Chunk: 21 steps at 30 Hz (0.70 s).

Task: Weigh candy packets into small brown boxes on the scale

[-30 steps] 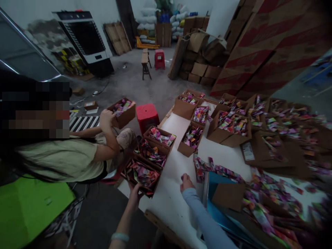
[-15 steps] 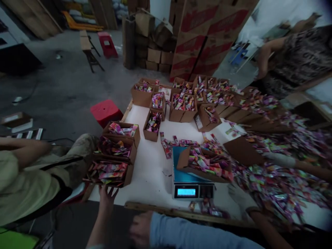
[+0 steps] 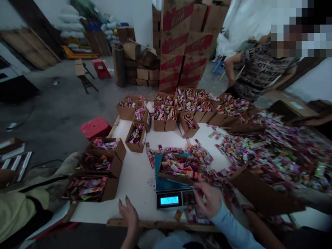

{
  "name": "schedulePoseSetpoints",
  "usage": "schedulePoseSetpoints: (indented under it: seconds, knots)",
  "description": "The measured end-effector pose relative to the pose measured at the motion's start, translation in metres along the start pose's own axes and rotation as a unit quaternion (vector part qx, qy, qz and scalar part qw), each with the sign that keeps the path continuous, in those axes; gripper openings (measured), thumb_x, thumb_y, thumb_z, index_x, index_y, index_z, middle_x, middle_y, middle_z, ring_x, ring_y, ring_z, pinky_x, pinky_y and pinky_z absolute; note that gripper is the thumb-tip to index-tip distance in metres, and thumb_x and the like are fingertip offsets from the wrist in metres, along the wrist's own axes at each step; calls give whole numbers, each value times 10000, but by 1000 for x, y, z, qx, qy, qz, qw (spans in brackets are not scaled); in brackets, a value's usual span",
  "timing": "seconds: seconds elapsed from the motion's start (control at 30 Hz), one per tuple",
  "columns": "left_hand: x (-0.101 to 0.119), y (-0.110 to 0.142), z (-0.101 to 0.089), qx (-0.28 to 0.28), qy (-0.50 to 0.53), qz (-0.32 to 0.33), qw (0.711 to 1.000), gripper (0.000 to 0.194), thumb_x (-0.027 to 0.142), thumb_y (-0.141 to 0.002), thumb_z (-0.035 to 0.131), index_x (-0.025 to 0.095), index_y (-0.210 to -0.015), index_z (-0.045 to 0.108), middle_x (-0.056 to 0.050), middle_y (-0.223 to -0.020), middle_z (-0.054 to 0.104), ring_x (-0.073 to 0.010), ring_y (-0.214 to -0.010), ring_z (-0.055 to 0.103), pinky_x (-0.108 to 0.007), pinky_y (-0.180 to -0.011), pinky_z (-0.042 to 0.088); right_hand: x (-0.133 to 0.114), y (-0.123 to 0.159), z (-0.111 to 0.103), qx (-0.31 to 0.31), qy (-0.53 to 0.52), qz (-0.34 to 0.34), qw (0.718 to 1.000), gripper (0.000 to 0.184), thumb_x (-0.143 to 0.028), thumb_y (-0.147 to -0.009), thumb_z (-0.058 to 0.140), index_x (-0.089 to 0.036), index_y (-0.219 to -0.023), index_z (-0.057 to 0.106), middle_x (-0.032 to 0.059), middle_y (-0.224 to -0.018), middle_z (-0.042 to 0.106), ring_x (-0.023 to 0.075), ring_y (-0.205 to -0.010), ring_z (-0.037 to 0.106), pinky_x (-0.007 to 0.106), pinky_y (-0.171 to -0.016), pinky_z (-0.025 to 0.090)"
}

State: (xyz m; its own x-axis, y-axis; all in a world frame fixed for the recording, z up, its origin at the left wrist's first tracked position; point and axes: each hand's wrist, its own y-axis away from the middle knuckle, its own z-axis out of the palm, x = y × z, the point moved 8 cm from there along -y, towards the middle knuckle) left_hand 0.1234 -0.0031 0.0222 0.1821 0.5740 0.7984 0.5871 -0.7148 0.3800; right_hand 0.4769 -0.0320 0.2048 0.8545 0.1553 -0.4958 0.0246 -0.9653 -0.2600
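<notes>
My left hand (image 3: 129, 213) rests open on the white table (image 3: 135, 180) near its front edge, fingers spread, holding nothing. My right hand (image 3: 209, 200), in a light blue sleeve, hovers by the right side of the digital scale (image 3: 172, 199), its fingers curled near loose packets; whether it holds one is unclear. A cardboard box (image 3: 178, 167) full of colourful packets sits on the scale's blue platform. Three filled boxes stand in a row at the table's left edge, the nearest box (image 3: 89, 188) just left of my left hand.
Many filled cardboard boxes (image 3: 160, 116) crowd the table's far side. A big heap of loose packets (image 3: 272, 155) covers the right. A seated person in a pale green top (image 3: 18, 207) is at the left, another person (image 3: 256, 69) stands at the far right. A red stool (image 3: 95, 127) stands on the floor.
The view swung right and steadied on the scale. My left hand let go of the nearest box and lies on the table. My right hand rose from the table edge to the scale's right side.
</notes>
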Motion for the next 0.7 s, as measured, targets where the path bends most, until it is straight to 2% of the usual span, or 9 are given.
schedulePoseSetpoints:
  seconds: [0.07, 0.13, 0.23, 0.33, 0.4, 0.43, 0.5, 0.6, 0.7]
  knots:
    - [44, 24, 12, 20, 0, 83, 996, 678, 541, -832, 260, 104, -1352, 246, -222, -1446, 244, -279, -1387, 134, -426, -1129, 130, 15, -33, -22, 12, 8, -1, 1000, 276, -229, -817, 431, -158, -1040, 578, 114, -879, 651, 203, -815, 623, 329, -744, 521]
    - [96, 46, 29, -2, 5, 202, 979, 607, 477, -867, 262, 142, -1373, 235, -183, -1463, 241, -226, -1390, 139, -393, -1132, 139, 25, -61, -23, -33, 17, -13, 999, 275, -224, -828, 407, -143, -1022, 585, 118, -905, 639, 204, -871, 609, 328, -786, 510]
    - [166, 75, 56, -47, -20, 364, 930, 542, 393, -886, 314, 198, -1387, 245, -140, -1481, 223, -208, -1387, 155, -408, -1131, 148, 27, -84, 0, -148, 44, -34, 987, 275, -229, -809, 461, -155, -1044, 585, 112, -987, 625, 208, -941, 588, 330, -840, 482]
    - [211, 95, 88, -111, -91, 470, 871, 440, 316, -880, 366, 241, -1310, 422, -93, -1475, 244, -231, -1391, 130, -450, -1123, 169, 24, -90, 31, -303, 130, -8, 944, 401, -284, -739, 597, -149, -1116, 566, 142, -1018, 637, 265, -945, 596, 369, -807, 482]
    - [226, 105, 110, -160, -143, 517, 829, 379, 261, -874, 376, 270, -1215, 541, -63, -1462, 277, -249, -1394, 105, -480, -1111, 195, 23, -92, 41, -368, 182, 6, 912, 449, -263, -703, 641, -133, -1127, 572, 170, -1015, 653, 297, -941, 602, 377, -776, 478]
    - [230, 109, 118, -180, -165, 533, 810, 368, 239, -866, 387, 283, -1180, 575, -53, -1459, 289, -259, -1393, 100, -496, -1103, 208, 21, -94, 42, -381, 191, 5, 905, 420, -241, -707, 633, -139, -1112, 586, 169, -1013, 660, 295, -941, 604, 365, -769, 473]
    - [232, 114, 131, -204, -206, 549, 784, 352, 221, -849, 418, 303, -1130, 614, -46, -1455, 311, -281, -1389, 111, -523, -1083, 242, 19, -99, 41, -375, 178, -5, 910, 306, -223, -732, 602, -171, -1032, 632, 137, -993, 672, 269, -931, 604, 332, -763, 456]
    - [228, 116, 138, -210, -254, 544, 772, 337, 241, -840, 442, 308, -1117, 622, -58, -1449, 339, -310, -1379, 151, -550, -1025, 324, 21, -102, 40, -353, 132, -38, 926, 159, -255, -774, 568, -200, -884, 668, 92, -963, 670, 234, -940, 576, 301, -763, 420]
    - [224, 116, 139, -198, -284, 537, 770, 342, 269, -848, 431, 309, -1140, 605, -63, -1455, 341, -316, -1369, 190, -558, -983, 368, 31, -100, 39, -331, 97, -34, 938, 158, -314, -791, 569, -189, -824, 659, 76, -906, 662, 203, -890, 563, 281, -733, 394]
